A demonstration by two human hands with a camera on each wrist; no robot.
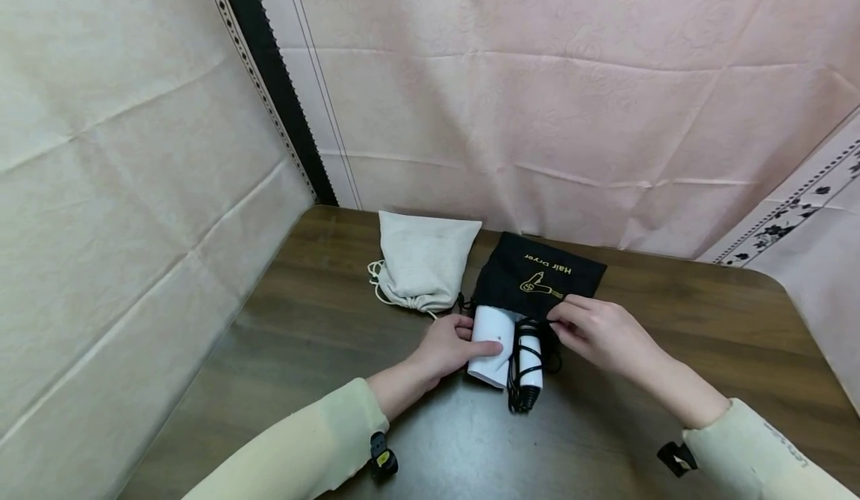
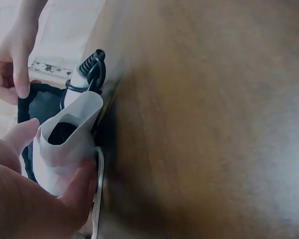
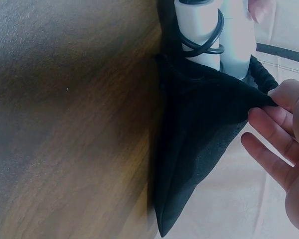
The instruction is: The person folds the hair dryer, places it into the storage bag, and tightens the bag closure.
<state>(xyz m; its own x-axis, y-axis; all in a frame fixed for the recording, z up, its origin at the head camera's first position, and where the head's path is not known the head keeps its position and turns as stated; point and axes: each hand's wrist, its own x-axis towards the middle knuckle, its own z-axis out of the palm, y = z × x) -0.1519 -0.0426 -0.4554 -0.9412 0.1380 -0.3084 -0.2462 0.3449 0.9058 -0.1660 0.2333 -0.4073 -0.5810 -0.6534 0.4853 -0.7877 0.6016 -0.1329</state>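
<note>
A white hair dryer (image 1: 492, 339) with its black cord wrapped round the handle (image 1: 530, 358) lies at the mouth of a black pouch (image 1: 537, 269) printed "Hair Dryer". My left hand (image 1: 452, 348) grips the dryer's white barrel, thumb on top and fingers along the side. In the left wrist view the barrel's open nozzle (image 2: 65, 130) faces the camera. My right hand (image 1: 601, 332) pinches the edge of the pouch's mouth between thumb and forefinger. The right wrist view shows the black cloth (image 3: 204, 124) drawn up at that pinch, with the dryer's far end inside the pouch.
A pale drawstring bag (image 1: 426, 257) lies on the wooden table (image 1: 322, 351) to the left of the black pouch, its cord at the near end. Cloth hangings (image 1: 537, 112) stand along the table's back and left edges.
</note>
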